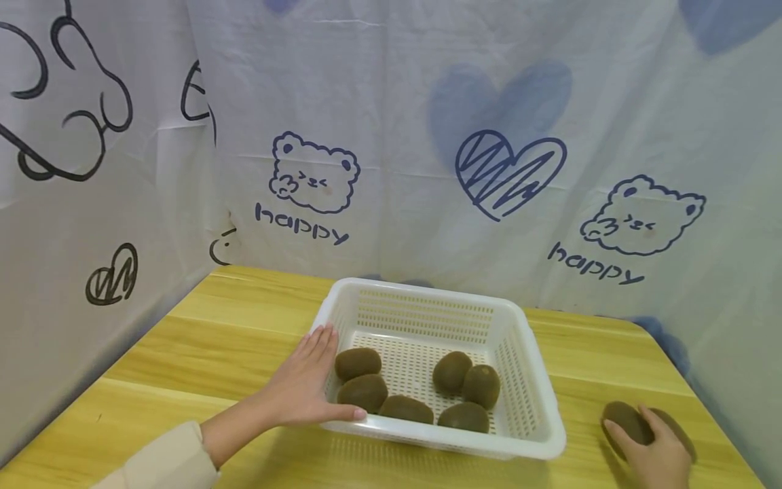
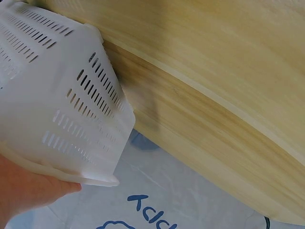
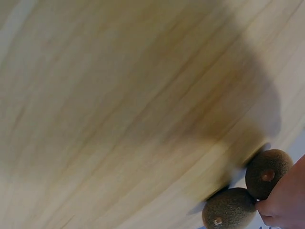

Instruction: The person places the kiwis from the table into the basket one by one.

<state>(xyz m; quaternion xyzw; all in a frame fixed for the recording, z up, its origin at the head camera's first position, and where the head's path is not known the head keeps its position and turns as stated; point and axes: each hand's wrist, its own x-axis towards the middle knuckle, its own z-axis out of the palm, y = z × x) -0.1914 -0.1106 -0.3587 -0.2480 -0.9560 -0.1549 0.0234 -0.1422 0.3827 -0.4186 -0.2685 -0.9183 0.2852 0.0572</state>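
A white plastic basket [image 1: 427, 438] with slotted walls holds several brown kiwis [image 1: 452, 372]. My left hand [image 1: 308, 384] rests on its left front corner, fingers straight along the left rim and thumb over the front rim. In the left wrist view, part of that hand [image 2: 33, 191] touches the rim beside the slotted wall. To the right of the basket, my right hand [image 1: 660, 455] pinches a kiwi [image 1: 627, 424] between thumb and forefinger. Another kiwi [image 1: 678, 431] lies against it, partly hidden by the hand. Both kiwis show at the lower right of the right wrist view.
Everything stands on a yellow wood-grain table [image 1: 244, 326]. Behind it and along the left hangs a pale cloth [image 1: 403, 224] with hearts and bear drawings. The right pair of kiwis lies near the table's right edge.
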